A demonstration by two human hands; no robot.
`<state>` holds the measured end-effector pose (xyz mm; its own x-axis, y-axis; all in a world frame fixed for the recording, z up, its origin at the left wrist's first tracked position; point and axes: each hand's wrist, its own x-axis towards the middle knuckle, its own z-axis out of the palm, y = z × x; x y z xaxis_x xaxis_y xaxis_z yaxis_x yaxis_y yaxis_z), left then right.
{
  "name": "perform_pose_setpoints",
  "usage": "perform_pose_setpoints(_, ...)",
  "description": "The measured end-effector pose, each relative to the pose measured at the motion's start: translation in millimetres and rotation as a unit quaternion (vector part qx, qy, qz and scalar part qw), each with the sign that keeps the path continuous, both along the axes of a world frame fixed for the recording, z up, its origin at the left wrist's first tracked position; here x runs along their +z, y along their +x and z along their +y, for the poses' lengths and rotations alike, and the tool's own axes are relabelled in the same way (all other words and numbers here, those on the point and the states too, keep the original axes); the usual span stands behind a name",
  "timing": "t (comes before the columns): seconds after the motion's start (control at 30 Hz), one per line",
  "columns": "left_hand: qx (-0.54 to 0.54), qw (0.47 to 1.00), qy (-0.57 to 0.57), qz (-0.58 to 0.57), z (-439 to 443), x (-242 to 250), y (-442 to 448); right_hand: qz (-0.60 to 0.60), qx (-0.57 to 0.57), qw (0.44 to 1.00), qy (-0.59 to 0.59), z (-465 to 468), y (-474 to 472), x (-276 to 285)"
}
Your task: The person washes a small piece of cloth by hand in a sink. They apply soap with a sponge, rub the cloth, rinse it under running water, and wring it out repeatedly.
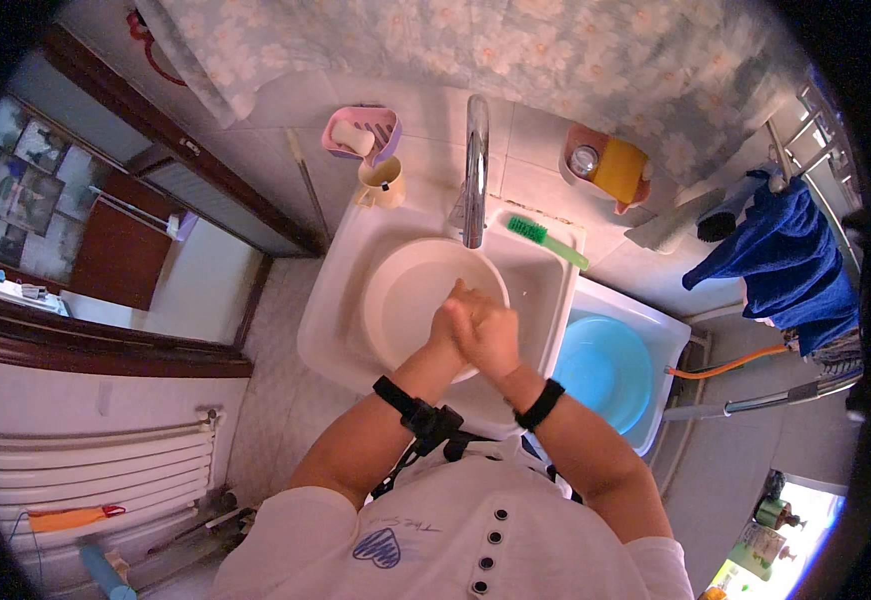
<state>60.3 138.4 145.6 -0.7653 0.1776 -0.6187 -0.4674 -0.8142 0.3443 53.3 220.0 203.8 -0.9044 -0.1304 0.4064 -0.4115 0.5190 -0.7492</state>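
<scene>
My left hand [450, 326] and my right hand [494, 330] are pressed together, palm to palm with the fingers folded over each other. They hang above a white washbasin tub [398, 322] that stands in a white ceramic sink [330, 307]. Whether anything lies between the palms is hidden, and the fingers are slightly blurred. Just beyond my hands a chrome faucet [476, 172] arches over the tub's far rim. No running water can be made out from it. Each wrist wears a black strap.
On the sink's right ledge lies a green brush [548, 241]. A pink soap dish [386, 120] holds a bar of soap [353, 138], above a yellow mug [381, 184]. At right are a blue basin [604, 367], a wall holder [578, 139] with a yellow sponge [621, 169], and a hanging blue towel [803, 255].
</scene>
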Motion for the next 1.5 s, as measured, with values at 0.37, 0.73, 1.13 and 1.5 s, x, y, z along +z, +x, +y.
perform_pose_setpoints(0.37, -0.061, 0.996, -0.056, 0.042, 6.3, 9.5, 7.4, 0.004, -0.014, 0.999, 0.049, 21.6, 2.9, -30.7)
perform_pose_setpoints(0.73, -0.09, 0.956, -0.277, 0.036, -82.6, -16.8, -27.3, -0.337, -0.237, 0.775, -0.479, 12.0, 6.9, -36.0)
perform_pose_setpoints(1.13, -0.295, 0.925, -0.231, -0.059, -104.9, -68.3, -32.3, -0.331, -0.196, 0.704, -0.597, -42.3, 0.7, -18.1)
perform_pose_setpoints(1.5, -0.174, 0.964, 0.152, 0.132, -62.0, -19.1, -42.8, -0.253, -0.3, 0.82, -0.416, -68.4, 24.6, -11.0)
